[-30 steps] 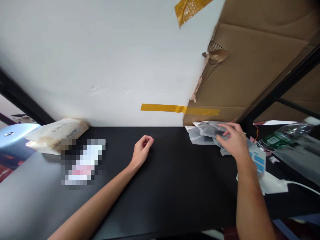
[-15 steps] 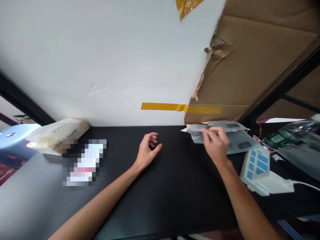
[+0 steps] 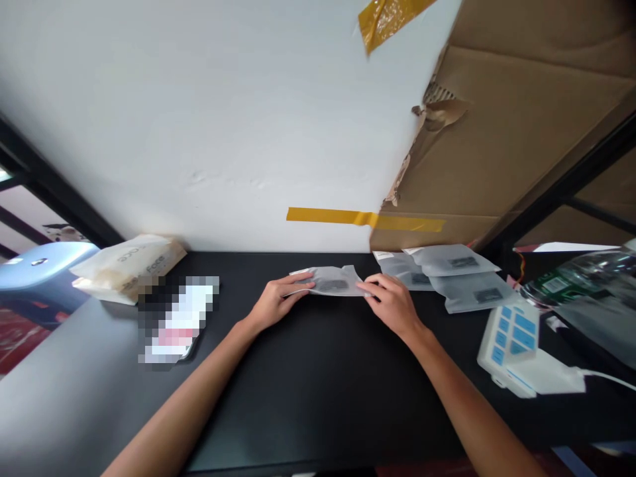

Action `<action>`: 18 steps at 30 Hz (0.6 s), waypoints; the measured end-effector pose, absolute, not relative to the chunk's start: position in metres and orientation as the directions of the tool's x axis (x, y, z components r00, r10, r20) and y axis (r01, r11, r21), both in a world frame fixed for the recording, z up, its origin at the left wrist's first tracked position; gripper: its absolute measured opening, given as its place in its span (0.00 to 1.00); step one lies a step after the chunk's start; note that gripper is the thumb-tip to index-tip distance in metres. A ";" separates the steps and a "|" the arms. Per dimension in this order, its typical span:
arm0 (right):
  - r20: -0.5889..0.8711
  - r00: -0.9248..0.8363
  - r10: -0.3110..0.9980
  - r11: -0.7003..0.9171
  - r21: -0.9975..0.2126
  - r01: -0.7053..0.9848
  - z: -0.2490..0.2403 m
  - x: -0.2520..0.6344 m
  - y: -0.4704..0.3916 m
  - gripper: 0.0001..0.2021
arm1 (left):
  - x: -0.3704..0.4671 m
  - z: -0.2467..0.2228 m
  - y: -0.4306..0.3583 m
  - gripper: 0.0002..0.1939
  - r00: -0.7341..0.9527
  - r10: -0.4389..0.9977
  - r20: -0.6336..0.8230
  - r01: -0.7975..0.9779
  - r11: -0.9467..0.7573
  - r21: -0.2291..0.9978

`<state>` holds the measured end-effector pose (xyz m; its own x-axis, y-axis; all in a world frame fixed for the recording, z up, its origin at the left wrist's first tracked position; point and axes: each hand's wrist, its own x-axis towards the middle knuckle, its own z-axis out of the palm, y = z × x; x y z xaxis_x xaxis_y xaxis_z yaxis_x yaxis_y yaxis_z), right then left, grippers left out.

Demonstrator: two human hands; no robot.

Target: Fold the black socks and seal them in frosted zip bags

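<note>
Between my two hands, a frosted plastic bag point(image 3: 334, 281) with a dark item inside is held just above the black table. Its left end is pinched in my left hand point(image 3: 278, 299), thumb below and fingers on top. The right end is gripped by the fingertips of my right hand point(image 3: 392, 301). What the dark item is cannot be made out through the cloudy plastic. To the right of my right hand lie several similar frosted bags point(image 3: 454, 260), partly overlapping, also with dark items in them.
Left on the black table point(image 3: 318, 397) are a pixelated phone point(image 3: 181, 318) and a cream paper package point(image 3: 129, 268). A white power strip point(image 3: 511, 344) with blue panels and a cord sits right, near a plastic bottle point(image 3: 561, 278). A white board point(image 3: 223, 119) and cardboard point(image 3: 521, 119) stand behind.
My right hand has come left from the pile of bags, bringing one bag to the middle. My left hand has closed on that bag's other end.
</note>
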<state>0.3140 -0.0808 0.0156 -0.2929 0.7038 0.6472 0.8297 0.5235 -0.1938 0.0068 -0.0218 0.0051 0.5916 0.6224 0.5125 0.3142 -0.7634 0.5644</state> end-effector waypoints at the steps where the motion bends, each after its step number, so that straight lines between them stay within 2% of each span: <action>1: 0.655 -0.263 0.709 0.531 -0.250 0.810 0.011 0.320 -0.077 0.13 | 0.002 0.006 -0.020 0.16 0.587 0.626 0.514 0.322 -0.763 0.561; 4: 0.664 -0.231 0.711 0.571 -0.354 0.740 0.001 0.324 -0.071 0.12 | -0.003 0.003 -0.018 0.14 0.535 0.605 0.589 0.382 -0.796 0.470; 7: 0.661 -0.292 0.691 0.619 -0.333 0.712 0.001 0.316 -0.074 0.12 | -0.002 -0.003 -0.021 0.13 0.475 0.560 0.679 0.465 -0.815 0.347; 11: 0.706 -0.277 0.652 0.638 -0.313 0.704 0.007 0.306 -0.081 0.12 | -0.001 -0.007 -0.023 0.12 0.433 0.534 0.726 0.545 -0.797 0.261; 18: 0.764 -0.224 0.606 0.671 -0.338 0.659 0.004 0.302 -0.080 0.11 | 0.006 0.002 -0.029 0.17 0.575 0.404 0.712 0.530 -0.847 0.053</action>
